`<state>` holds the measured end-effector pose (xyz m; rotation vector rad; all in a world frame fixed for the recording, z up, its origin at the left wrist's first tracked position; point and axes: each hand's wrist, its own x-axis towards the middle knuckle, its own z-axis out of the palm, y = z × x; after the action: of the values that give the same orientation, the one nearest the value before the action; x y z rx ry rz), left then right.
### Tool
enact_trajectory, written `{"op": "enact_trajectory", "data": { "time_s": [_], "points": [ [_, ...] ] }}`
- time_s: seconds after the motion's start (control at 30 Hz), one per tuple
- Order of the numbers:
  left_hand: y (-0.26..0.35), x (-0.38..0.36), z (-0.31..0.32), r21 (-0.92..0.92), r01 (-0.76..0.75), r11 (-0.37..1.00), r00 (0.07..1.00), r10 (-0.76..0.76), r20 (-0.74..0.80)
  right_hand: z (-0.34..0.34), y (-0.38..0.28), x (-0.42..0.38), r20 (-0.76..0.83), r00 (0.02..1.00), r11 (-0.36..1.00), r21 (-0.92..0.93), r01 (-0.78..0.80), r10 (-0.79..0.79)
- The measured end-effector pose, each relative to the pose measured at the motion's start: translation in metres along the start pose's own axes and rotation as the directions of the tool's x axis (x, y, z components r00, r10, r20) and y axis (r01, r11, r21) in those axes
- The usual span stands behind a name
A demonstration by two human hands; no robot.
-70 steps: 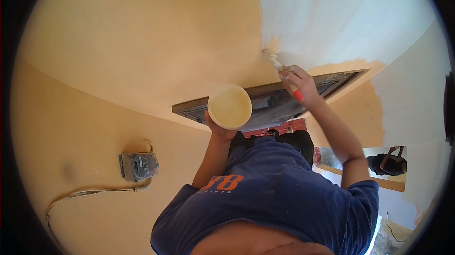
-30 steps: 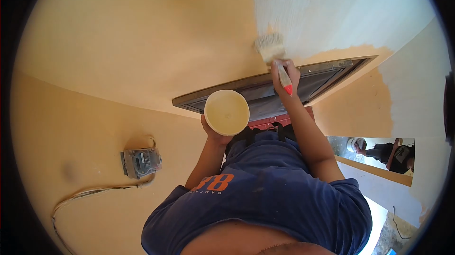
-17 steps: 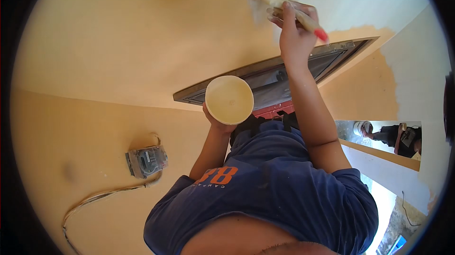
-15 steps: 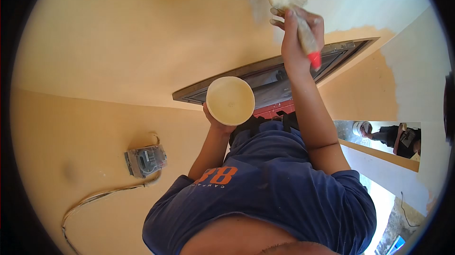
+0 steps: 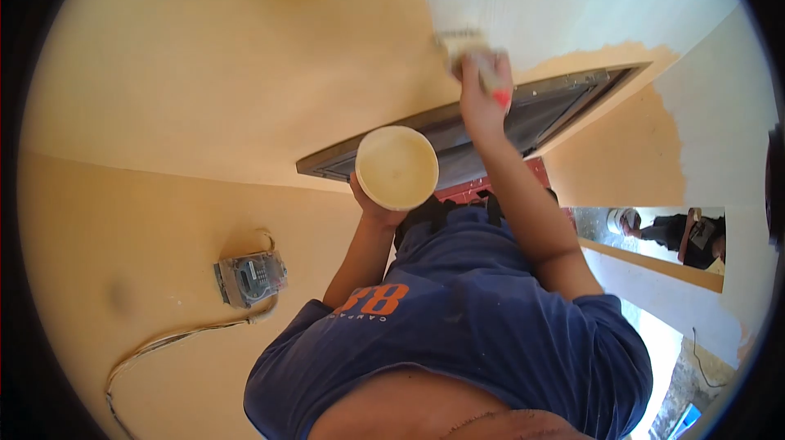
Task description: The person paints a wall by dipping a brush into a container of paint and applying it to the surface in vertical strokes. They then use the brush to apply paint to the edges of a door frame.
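Observation:
My right hand [image 5: 488, 84] is closed round the handle of a wide paint brush [image 5: 464, 41], a little blurred. The handle ends in a red tip. The bristles are at the wall [image 5: 352, 39], by the edge between its orange-yellow part and a whitish painted area [image 5: 564, 6]. Below and to the left, my left hand [image 5: 378, 209] holds a round, pale container [image 5: 396, 168] from beneath and the side. Its open top shows a cream-coloured inside.
A dark-framed door or window [image 5: 466, 125] lies behind the container and my right forearm. A plastic-covered box [image 5: 252, 278] with cables is on the left wall. At the right, another person [image 5: 695, 240] shows through an opening, near a white bucket [image 5: 619, 221].
My right hand and the brush have moved down and slightly left along the wall, toward the dark frame. The container has barely shifted in my left hand.

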<state>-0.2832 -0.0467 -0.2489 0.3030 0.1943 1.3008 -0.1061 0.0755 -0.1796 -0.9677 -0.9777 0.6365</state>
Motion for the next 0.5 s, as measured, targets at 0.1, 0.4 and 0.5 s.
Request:
{"op": "enact_trajectory", "data": {
  "time_s": [0.1,0.4,0.5],
  "points": [
    [0.003,-0.002,0.001,-0.002,-0.003,1.0,1.0,0.003,-0.006,0.02,-0.04,0.031,-0.107,0.992,0.906,0.423,-0.019,0.071],
    [-0.002,-0.013,-0.002,-0.062,-0.031,0.998,1.0,0.031,-0.002,-0.015,0.018,-0.007,0.1,0.985,0.983,-0.102,0.154,-0.144],
    [-0.006,-0.009,0.002,-0.071,-0.024,0.997,1.0,0.024,0.003,-0.031,0.038,-0.033,0.126,0.987,0.981,-0.149,0.121,-0.103]
  ]
}}
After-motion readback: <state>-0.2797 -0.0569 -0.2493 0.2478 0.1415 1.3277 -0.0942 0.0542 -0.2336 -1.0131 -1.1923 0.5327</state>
